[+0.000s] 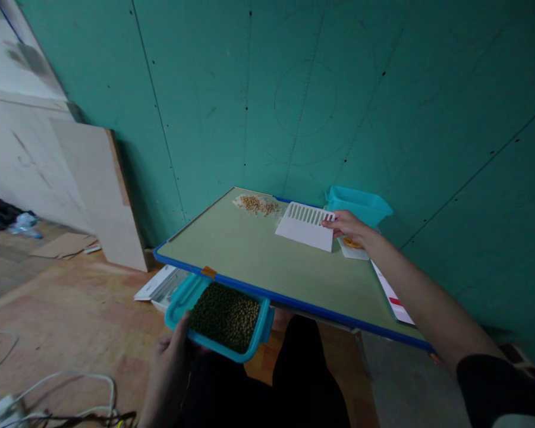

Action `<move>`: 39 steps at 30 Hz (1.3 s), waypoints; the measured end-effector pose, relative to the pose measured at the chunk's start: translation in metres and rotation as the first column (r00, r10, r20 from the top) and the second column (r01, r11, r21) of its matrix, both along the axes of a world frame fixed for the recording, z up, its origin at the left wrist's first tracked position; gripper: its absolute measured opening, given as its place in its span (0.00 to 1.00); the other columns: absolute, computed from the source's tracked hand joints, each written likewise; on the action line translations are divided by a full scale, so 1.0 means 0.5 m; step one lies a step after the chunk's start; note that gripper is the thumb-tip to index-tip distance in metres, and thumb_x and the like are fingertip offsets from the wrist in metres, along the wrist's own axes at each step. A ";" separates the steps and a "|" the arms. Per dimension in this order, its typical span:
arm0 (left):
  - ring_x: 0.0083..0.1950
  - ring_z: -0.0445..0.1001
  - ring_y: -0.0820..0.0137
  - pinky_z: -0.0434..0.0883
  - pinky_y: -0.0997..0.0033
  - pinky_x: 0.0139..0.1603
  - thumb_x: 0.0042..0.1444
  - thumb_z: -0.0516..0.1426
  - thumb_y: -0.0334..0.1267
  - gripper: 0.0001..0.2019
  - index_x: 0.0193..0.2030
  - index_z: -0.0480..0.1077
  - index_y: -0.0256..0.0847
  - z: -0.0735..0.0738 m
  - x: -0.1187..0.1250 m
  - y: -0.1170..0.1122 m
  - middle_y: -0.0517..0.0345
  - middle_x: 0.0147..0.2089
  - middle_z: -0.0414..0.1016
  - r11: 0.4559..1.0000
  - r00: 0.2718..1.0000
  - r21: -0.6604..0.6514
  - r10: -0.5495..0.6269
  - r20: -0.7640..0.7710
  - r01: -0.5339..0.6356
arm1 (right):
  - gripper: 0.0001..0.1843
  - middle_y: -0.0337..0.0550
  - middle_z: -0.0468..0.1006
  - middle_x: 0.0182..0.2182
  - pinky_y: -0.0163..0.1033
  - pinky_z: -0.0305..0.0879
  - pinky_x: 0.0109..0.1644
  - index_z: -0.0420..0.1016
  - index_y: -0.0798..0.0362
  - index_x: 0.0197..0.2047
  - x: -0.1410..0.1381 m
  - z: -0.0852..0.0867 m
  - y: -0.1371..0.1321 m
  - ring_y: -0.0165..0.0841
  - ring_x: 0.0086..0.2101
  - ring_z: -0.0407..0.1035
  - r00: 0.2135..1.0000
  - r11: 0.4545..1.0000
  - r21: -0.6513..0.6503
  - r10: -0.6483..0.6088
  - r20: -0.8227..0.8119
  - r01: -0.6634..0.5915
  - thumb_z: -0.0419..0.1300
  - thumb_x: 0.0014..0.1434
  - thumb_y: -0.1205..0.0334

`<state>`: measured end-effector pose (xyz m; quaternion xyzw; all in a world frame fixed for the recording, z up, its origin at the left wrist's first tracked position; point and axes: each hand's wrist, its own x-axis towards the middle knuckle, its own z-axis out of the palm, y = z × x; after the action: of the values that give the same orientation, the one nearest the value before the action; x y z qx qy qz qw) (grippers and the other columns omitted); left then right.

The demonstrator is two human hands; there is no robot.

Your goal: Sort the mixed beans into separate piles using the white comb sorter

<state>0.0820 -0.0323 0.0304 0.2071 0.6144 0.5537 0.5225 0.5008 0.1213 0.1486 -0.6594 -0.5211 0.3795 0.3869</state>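
Observation:
My left hand (173,348) grips the near left rim of a blue plastic container (243,355), held at the table's front edge. Inside it lie dark green beans (214,309) on the left and tan beans (243,318) on the right. Over the right part of the table, my right hand (345,226) pinches the right end of a white slotted scraper (305,230), its slots along the far side. Beyond the scraper's left side, a loose pile of tan beans (256,205) lies near the far edge of the table (232,244).
A turquoise basket (359,203) stands at the back right by the green wall (205,119). Near my right forearm lie a yellowish item (351,242) on white and a flat device (392,294). White cables (84,375) cross the floor; a board (102,196) leans at left.

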 end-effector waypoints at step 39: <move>0.19 0.64 0.70 0.62 0.71 0.22 0.35 0.68 0.69 0.32 0.12 0.67 0.40 -0.078 -0.029 0.025 0.58 0.14 0.67 0.994 0.992 0.008 -0.111 0.052 0.111 | 0.13 0.49 0.85 0.40 0.44 0.77 0.38 0.75 0.53 0.42 -0.236 -0.049 0.068 0.41 0.35 0.79 0.952 0.896 0.324 -0.296 -0.074 0.303 0.61 0.51 0.63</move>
<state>0.0674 -0.0200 -0.0085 0.2277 0.5864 0.5306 0.5681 0.3827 0.1555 0.1243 -0.6528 -0.4655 0.2297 0.5518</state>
